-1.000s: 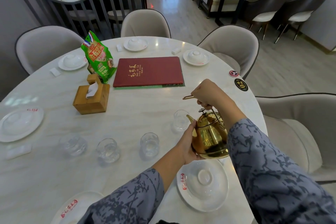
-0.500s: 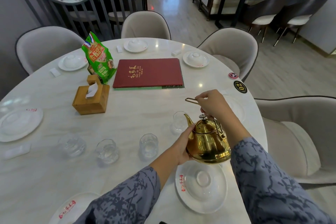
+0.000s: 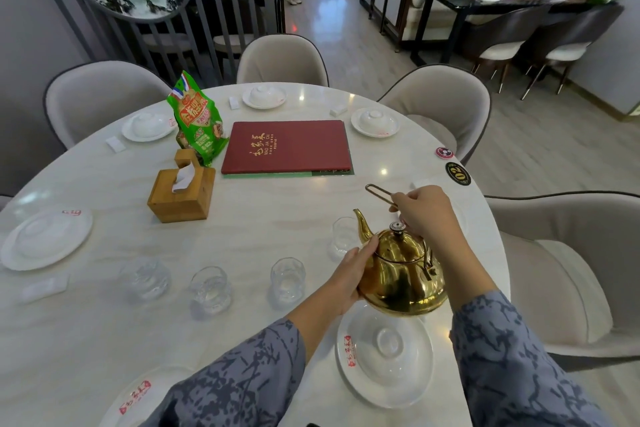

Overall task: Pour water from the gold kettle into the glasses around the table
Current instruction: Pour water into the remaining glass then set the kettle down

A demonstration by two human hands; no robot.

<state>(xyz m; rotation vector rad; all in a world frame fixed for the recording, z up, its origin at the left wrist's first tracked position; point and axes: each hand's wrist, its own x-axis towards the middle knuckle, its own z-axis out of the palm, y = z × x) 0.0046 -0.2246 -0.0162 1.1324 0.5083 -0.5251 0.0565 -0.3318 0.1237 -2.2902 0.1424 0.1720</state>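
Observation:
The gold kettle (image 3: 401, 270) hangs upright just above a white plate (image 3: 384, 357) at the near table edge. My right hand (image 3: 426, 215) grips its wire handle from above. My left hand (image 3: 349, 274) presses against the kettle's left side below the spout. The spout points up and left, toward a clear glass (image 3: 343, 236) just behind it. Three more glasses stand in a row to the left: one (image 3: 287, 279), another (image 3: 210, 288) and a third (image 3: 144, 277).
A red menu (image 3: 287, 147), a wooden tissue box (image 3: 181, 192) and a green snack bag (image 3: 195, 118) lie mid-table. White plates with upturned bowls ring the round marble table (image 3: 86, 340). Beige chairs (image 3: 568, 253) surround it.
The kettle has tipped back from a forward tilt over the glass to upright, and both hands drew it slightly nearer to me and lower.

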